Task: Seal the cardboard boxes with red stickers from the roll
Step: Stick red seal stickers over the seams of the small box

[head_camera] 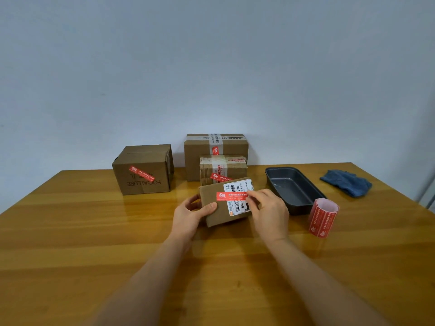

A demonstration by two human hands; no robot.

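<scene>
Cardboard parcel (217, 216) lies mid-table, left hand (188, 216) gripping its left edge, right hand (269, 209) pinching the right end of the red sticker (231, 196) across the shipping label (239, 204). A skewed pull could crease it. Rightward, the sticker roll (323, 218) stands upright.

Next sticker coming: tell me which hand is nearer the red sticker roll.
Right. The right hand lies left of the roll, on the box; the left hand grips the box's left edge.
</scene>
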